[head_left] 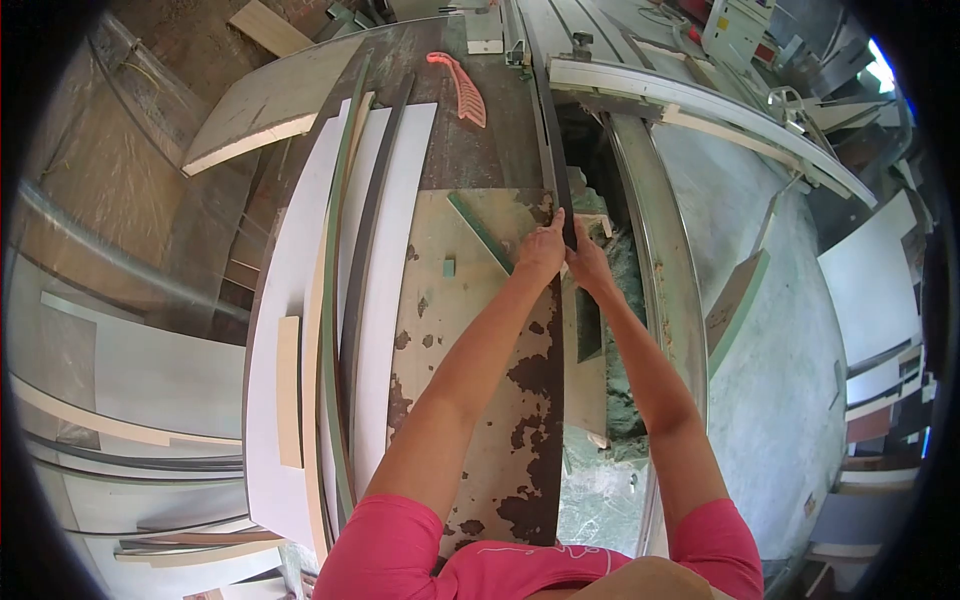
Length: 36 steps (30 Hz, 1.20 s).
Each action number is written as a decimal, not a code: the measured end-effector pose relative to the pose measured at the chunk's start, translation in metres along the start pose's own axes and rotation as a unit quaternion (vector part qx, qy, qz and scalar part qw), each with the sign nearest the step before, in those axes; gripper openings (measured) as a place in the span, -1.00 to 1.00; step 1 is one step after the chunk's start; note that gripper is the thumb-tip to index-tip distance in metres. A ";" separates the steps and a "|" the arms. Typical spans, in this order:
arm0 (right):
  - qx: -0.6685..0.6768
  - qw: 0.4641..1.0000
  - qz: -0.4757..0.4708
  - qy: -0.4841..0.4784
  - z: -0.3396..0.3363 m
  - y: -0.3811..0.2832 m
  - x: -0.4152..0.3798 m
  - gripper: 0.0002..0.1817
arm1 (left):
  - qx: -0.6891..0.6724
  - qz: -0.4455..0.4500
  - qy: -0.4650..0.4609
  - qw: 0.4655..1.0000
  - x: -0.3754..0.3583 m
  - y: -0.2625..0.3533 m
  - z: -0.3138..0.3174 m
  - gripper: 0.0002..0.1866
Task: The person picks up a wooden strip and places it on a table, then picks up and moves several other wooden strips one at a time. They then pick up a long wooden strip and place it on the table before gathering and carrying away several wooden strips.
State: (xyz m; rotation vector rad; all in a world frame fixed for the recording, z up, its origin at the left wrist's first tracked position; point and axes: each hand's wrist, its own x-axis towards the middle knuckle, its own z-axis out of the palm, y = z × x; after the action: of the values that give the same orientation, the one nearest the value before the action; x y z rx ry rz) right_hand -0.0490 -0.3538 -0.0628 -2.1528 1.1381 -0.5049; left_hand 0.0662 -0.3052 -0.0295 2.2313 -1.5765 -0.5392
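I see my left hand [541, 250] and right hand [587, 262] side by side, fingers clamped on a dark narrow strip [557, 160] lying along the worn table's [470, 300] right edge, white boards [385, 270] stacked left.

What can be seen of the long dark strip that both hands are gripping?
The dark strip is long, thin and narrow, seemingly board or laminate edging. It runs along the worn table's right edge, from the hands toward the far end. The left hand and right hand pinch its near end from either side.
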 end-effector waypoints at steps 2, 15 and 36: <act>0.014 1.000 0.016 -0.005 -0.003 -0.004 0.000 -0.25 | -0.009 -0.005 -0.008 1.000 -0.002 0.002 -0.003 -0.33; -0.014 0.999 -0.025 0.018 -0.006 0.002 0.027 -0.25 | 0.006 0.015 0.027 0.999 -0.004 0.000 0.001 -0.38; -0.014 1.000 -0.001 0.028 -0.002 0.003 0.032 -0.35 | -0.020 0.003 -0.001 1.000 -0.007 0.005 -0.006 -0.43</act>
State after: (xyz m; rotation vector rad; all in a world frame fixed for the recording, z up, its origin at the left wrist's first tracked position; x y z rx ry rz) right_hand -0.0345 -0.3825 -0.0625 -2.1754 1.1801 -0.5556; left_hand 0.0626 -0.2994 -0.0210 2.1967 -1.5593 -0.5676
